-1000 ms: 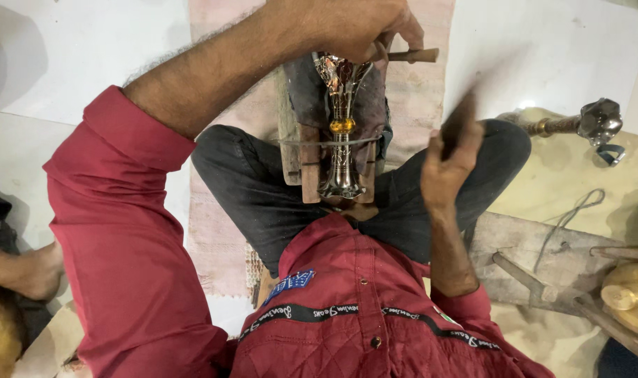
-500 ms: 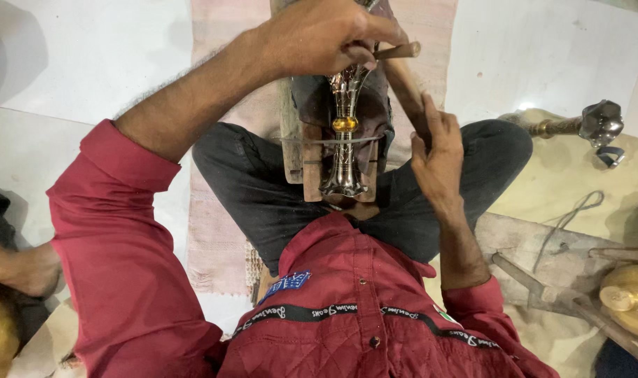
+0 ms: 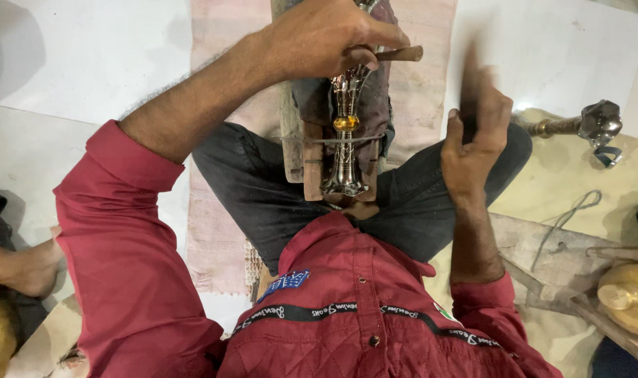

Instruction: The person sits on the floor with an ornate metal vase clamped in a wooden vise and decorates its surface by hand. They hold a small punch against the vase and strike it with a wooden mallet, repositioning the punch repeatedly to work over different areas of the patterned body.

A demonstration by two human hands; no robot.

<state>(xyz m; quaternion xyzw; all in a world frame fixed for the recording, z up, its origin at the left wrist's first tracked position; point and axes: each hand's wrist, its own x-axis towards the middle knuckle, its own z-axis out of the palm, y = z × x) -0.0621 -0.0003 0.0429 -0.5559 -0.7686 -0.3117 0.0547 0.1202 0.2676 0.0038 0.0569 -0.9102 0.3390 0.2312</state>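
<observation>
left hand (image 3: 326,38) is clamped on a small wooden-handled tool (image 3: 396,54) at the far end of the ornate silver piece (image 3: 345,133), which lies strapped to a wooden block (image 3: 312,157) on the lap. right hand (image 3: 473,133) grips a blurred dark striker. white tiled floor (image 3: 74,77), pink mat (image 3: 221,175) beneath.

Our hands at the clamped metal piece

Our left hand (image 3: 326,38) grips a wooden-handled tool (image 3: 397,53) over the ornate metal piece (image 3: 345,136); our right hand (image 3: 473,140) holds a blurred tool.
</observation>
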